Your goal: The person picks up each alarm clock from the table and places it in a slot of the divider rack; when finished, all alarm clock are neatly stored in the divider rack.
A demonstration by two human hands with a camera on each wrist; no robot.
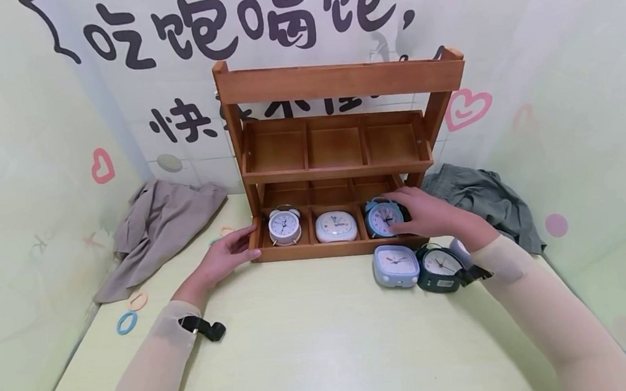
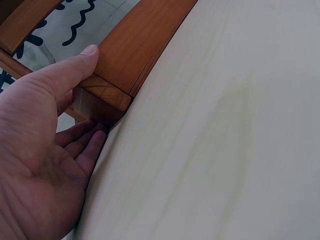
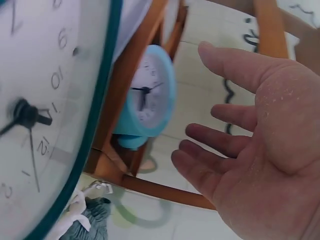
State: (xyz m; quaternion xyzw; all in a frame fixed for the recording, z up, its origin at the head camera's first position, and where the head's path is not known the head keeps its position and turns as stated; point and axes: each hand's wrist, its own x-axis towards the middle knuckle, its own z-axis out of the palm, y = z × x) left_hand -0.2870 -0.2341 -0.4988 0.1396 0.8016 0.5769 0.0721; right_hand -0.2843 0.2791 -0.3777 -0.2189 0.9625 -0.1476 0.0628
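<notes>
My left hand (image 1: 221,264) grips the left front corner of a brown wooden shelf (image 1: 323,251). In the left wrist view its thumb lies on the wood and the fingers bend behind the corner. By the lower tier's right compartment is my right hand (image 1: 428,210), beside a blue twin-bell alarm clock (image 1: 385,220). The right wrist view shows the fingers loosely extended, with a gap between them and that blue clock (image 3: 150,95). A white twin-bell clock (image 1: 284,225) stands in the left compartment, a white rounded clock (image 1: 335,227) in the middle one.
In front of the shelf's right end stand a light-blue square clock (image 1: 396,267), a dark green clock (image 1: 439,267) and a partly hidden purple one. Cloths (image 1: 165,233) lie on both sides. Colored rings (image 1: 127,323) lie at the left. The upper tier (image 1: 334,146) has three bare compartments.
</notes>
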